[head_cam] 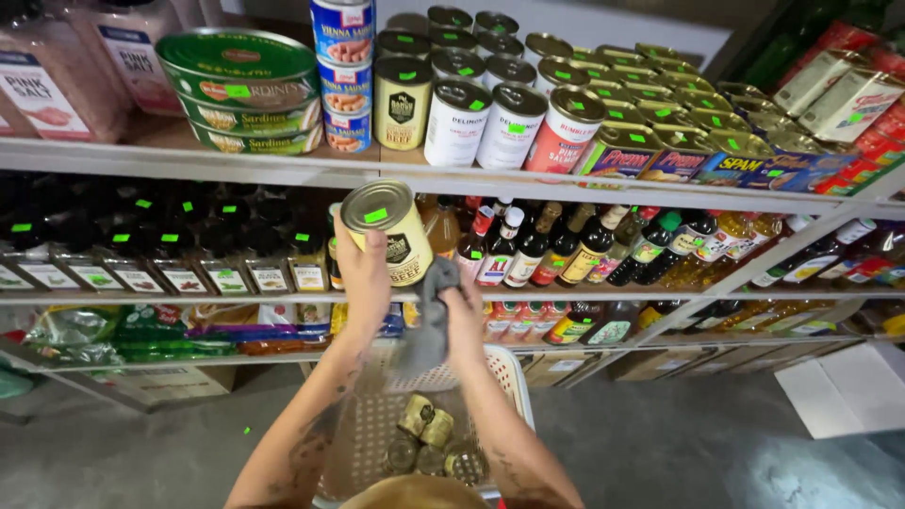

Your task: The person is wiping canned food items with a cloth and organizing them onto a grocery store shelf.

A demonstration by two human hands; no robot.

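Observation:
My left hand (363,273) grips a cream-coloured tin can (388,229) with a gold lid and a small green sticker, held up in front of the middle shelf. My right hand (464,311) holds a grey cloth (429,316) against the can's lower right side. Below my forearms sits a white plastic basket (509,377) holding several more gold-lidded cans (429,441). On the top shelf straight above stand matching cream cans (403,99) among other tins.
The top shelf (283,162) carries oval green sardine tins (240,90), blue sausage cans (343,66), white and red cans, and rectangular meat tins at right. Sauce bottles (528,247) and dark jars fill the middle shelf. Cardboard boxes and a grey floor lie below.

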